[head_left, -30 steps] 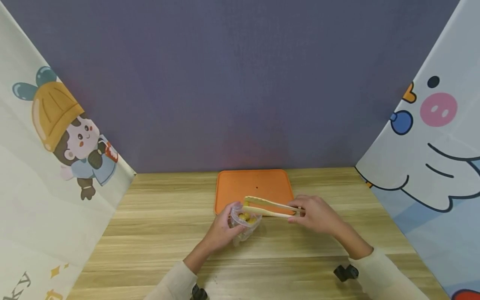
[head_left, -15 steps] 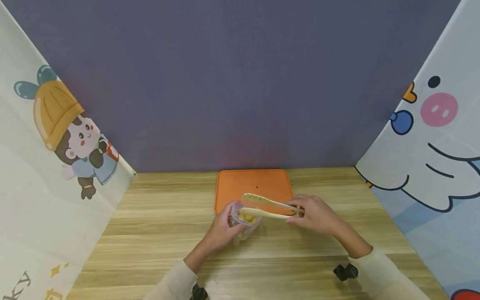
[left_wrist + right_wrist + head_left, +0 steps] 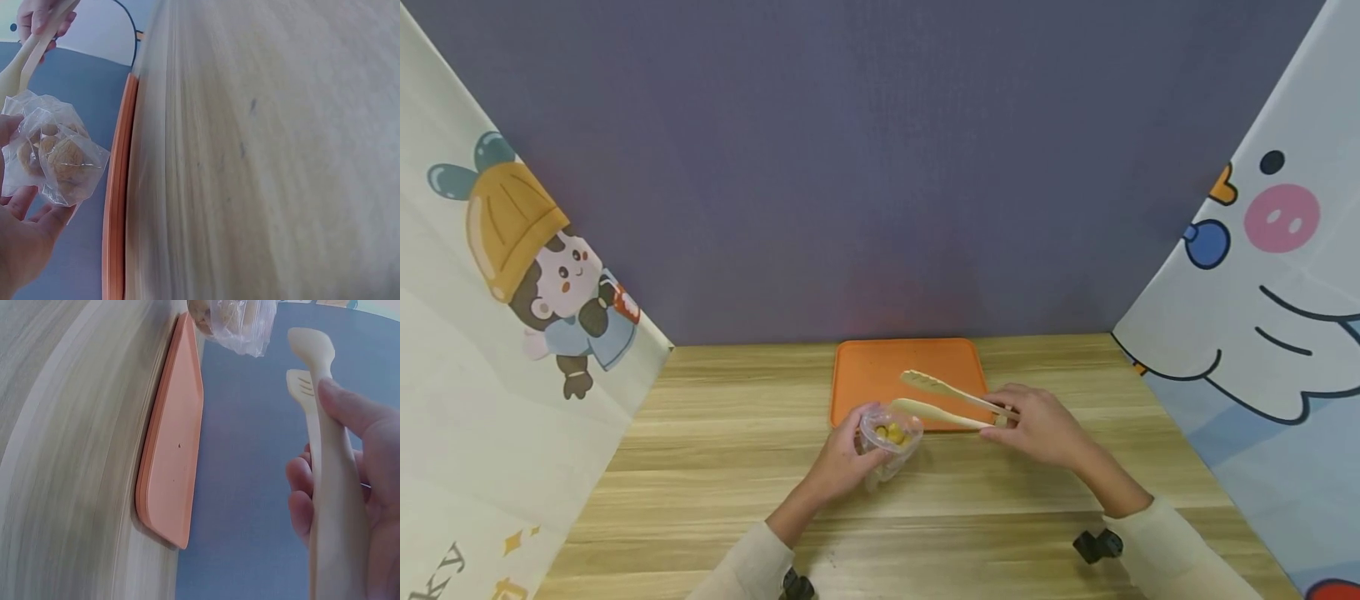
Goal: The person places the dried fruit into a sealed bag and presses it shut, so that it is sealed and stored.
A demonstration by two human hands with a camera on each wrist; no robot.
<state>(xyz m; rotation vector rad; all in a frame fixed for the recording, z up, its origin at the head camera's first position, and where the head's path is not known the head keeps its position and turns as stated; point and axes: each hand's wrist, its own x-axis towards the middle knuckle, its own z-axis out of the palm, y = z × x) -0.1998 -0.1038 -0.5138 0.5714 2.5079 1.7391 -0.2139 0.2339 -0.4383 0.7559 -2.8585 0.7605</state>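
Note:
My left hand (image 3: 842,461) grips a clear plastic bag (image 3: 887,471) from the left, its mouth facing up. Inside lie several round yellow-brown balls (image 3: 59,156), seen through the plastic in the left wrist view. My right hand (image 3: 1037,425) holds a pair of pale cream tongs (image 3: 951,410) between thumb and fingers. The tongs' arms stand apart with nothing between them; one tip is slotted, the other smooth (image 3: 311,345). In the head view the lower tip is close by the bag's mouth, and the upper one is over the orange tray (image 3: 880,367).
The tray lies flat at the back of the wood-grain table (image 3: 737,400), against a grey-blue backdrop (image 3: 880,167). Printed cloth panels (image 3: 1285,275) close off both sides. Small dark specks mark the tray and the tabletop.
The right hand has drawn the tongs up and right, away from the bag's mouth, and their tips are farther apart than one second ago. The left hand and bag stay in place.

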